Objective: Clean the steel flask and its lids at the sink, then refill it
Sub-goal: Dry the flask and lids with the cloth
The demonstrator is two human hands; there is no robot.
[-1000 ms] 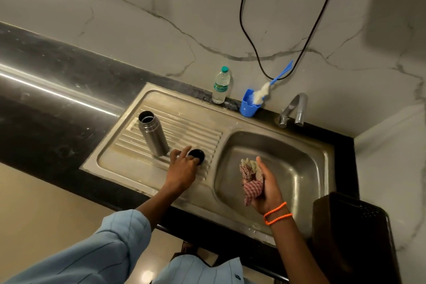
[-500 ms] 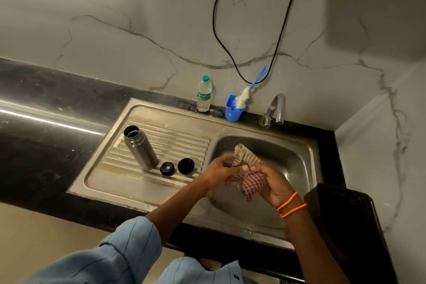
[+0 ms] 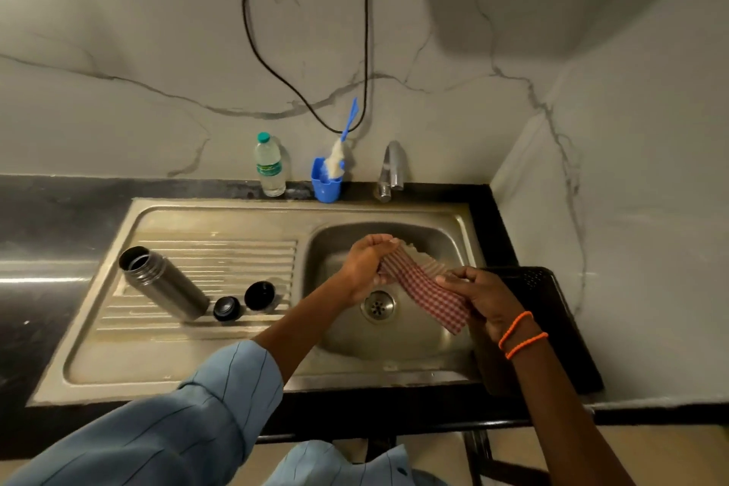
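Both hands, left and right, pinched a checked cloth stretched between them over the basin, while the open flask and two lids sat at nine o'clock on the drainboard.

Nothing readable anywhere here. The water bottle by the wall wears a green label band, but its print is far too small and blurred to read. The steel flask shows no lettering.
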